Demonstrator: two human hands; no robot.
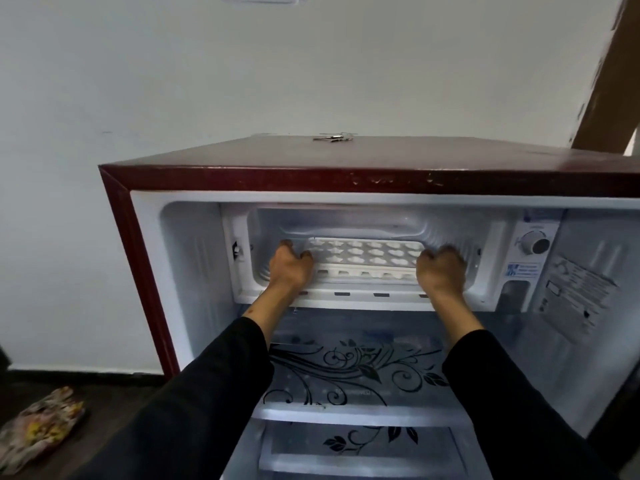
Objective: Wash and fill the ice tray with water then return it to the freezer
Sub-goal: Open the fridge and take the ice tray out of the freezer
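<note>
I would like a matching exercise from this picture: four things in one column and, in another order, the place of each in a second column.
Things
1. white plastic ice tray
2. bunch of metal keys
3. round white thermostat dial
4. crumpled colourful wrapper

Places
A. on the dark floor, left of the fridge
B. inside the freezer compartment, between the left hand and the right hand
C. on the dark red fridge top
D. on the inner wall, right of the freezer compartment

Pairs: 1-B, 2-C, 3-D, 4-A
</note>
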